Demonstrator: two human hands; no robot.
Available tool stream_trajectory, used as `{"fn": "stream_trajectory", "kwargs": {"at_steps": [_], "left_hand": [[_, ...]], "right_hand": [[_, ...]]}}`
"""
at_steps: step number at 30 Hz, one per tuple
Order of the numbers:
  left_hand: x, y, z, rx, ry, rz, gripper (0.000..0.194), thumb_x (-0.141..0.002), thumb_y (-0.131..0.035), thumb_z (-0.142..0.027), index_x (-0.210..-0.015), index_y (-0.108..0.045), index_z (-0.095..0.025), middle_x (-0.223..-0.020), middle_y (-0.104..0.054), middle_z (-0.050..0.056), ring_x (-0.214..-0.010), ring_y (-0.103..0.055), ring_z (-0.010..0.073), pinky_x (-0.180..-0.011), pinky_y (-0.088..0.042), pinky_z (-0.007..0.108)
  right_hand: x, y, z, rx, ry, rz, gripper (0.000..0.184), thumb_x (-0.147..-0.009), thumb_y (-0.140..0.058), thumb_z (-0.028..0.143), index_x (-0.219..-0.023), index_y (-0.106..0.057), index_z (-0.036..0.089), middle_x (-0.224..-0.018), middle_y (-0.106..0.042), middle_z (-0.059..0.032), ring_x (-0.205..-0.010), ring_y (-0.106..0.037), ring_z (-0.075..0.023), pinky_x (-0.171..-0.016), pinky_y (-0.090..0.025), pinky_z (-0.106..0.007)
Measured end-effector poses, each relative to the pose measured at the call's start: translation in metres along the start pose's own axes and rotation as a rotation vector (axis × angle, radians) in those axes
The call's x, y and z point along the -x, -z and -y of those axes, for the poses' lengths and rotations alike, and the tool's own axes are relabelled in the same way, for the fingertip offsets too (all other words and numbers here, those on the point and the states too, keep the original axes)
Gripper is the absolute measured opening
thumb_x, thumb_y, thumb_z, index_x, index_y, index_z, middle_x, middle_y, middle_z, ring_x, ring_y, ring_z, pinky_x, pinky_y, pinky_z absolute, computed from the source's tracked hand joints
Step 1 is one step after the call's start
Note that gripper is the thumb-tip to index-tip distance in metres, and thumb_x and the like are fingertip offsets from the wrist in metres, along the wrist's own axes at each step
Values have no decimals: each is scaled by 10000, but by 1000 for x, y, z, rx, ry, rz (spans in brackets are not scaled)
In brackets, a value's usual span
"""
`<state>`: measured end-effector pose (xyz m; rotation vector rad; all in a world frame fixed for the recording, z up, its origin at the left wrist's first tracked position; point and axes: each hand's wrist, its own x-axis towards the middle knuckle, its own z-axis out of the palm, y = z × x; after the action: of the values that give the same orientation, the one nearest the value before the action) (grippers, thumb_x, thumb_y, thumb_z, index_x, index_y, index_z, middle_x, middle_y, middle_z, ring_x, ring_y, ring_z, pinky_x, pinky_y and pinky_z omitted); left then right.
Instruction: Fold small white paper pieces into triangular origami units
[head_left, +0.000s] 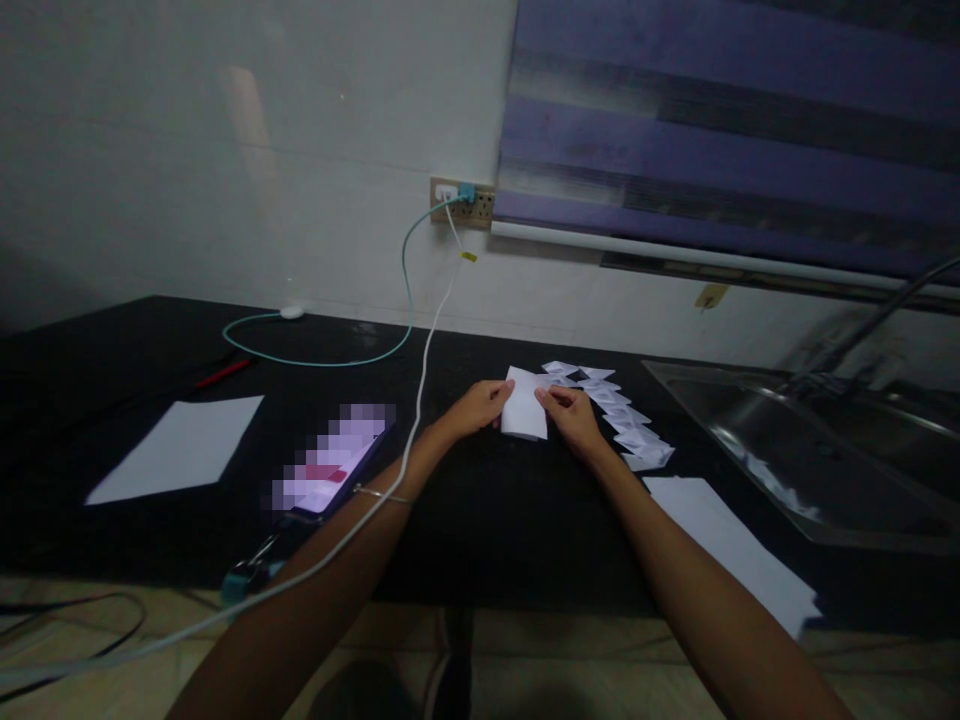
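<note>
The folded paper [524,405] is small, white and plain, a bit taller than it is wide. Its bottom edge looks like it has more than one layer. It is over the black counter [480,540], just beside the row of folded paper pieces [619,415], which are white and pointy.

The left hand [484,405] pinches the paper's left side. The right hand [570,412] pinches its right side, with the thumb on the front. Both grips are small and closed on the paper.

The phone [337,465] has a lit screen, but it is all blurry squares, so its words can't be read. A yellow tag [469,257] on the white cord [424,375] is too tiny to read.

Some fingers are hidden behind the folded paper. The right arm covers part of the paper stack [720,530]. The white cord goes across the left arm. The sink [810,450] is cut off at the picture's side. The red thing [223,373] is thin, and it is hard to tell what it is.
</note>
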<state>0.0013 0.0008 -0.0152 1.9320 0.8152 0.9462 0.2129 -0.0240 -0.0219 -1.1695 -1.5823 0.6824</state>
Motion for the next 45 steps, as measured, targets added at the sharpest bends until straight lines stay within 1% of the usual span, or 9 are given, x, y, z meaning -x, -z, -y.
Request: {"fn": "stream_trajectory", "kwargs": {"at_steps": [8,13,17,24,28,32,36,40,45], "left_hand": [[0,-3,1,-64,22,51,563,-1024,-359,-589,-742,-588,-159,-537,-569,13,-494,-538,138,-518,-393,249],[5,0,-7,-87,34,192,572,-1041,-314,-562,-711,-569,-171,-535,-579,13,-472,-508,124,-529,-393,250],[6,1,-10,-148,5,170,556,-1055,-294,-497,-666,-540,-185,-512,-564,9,-485,-512,128,-575,-414,261],[6,0,-8,-186,15,252,603,-1049,-301,-549,-614,-524,-196,-511,-579,18,-459,-499,122,-573,-402,272],[8,-2,-7,-152,-27,157,609,-1052,-277,-558,-605,-492,-206,-491,-542,5,-466,-499,125,-575,-407,274],[6,-3,-7,-83,-42,106,628,-1048,-250,-592,-617,-487,-201,-472,-515,-11,-454,-478,111,-579,-414,265],[2,-1,-6,96,20,138,461,-1021,-400,-545,-772,-534,-182,-595,-615,1,-485,-524,99,-542,-401,240],[-1,4,-7,250,34,-7,260,-931,-574,-431,-898,-557,-174,-622,-610,-26,-485,-543,82,-481,-325,206],[-2,10,-8,341,64,-97,319,-812,-665,-329,-1075,-610,-156,-573,-600,-56,-445,-550,92,-435,-291,202]], "right_hand": [[0,0,5,-39,-15,-29,429,-802,-700,584,-638,-631,194,-607,-530,12,-591,-440,-143,-561,-334,-288],[-3,1,-3,-35,-9,-122,440,-807,-699,565,-608,-579,191,-579,-471,27,-581,-409,-130,-553,-289,-283],[-5,3,-7,-25,-12,-128,458,-814,-694,573,-595,-557,195,-567,-461,30,-570,-408,-129,-541,-285,-281],[-7,7,-8,-49,-31,-222,453,-793,-704,596,-617,-561,204,-592,-513,18,-571,-446,-138,-534,-348,-282],[-7,4,-4,-167,-109,-209,434,-764,-728,619,-688,-596,212,-609,-542,19,-558,-467,-139,-517,-387,-279],[-5,1,1,-255,-140,-86,415,-757,-716,632,-747,-608,232,-595,-527,31,-547,-471,-140,-518,-416,-279],[-5,0,1,-213,-115,-69,355,-729,-736,565,-732,-626,227,-620,-577,7,-602,-517,-162,-548,-434,-289],[-4,1,1,-242,-152,-41,307,-681,-773,489,-671,-638,213,-625,-603,-2,-625,-545,-170,-569,-446,-297],[-1,0,6,-379,-258,35,249,-654,-798,410,-763,-716,201,-763,-696,-24,-680,-622,-184,-646,-521,-324]]}}
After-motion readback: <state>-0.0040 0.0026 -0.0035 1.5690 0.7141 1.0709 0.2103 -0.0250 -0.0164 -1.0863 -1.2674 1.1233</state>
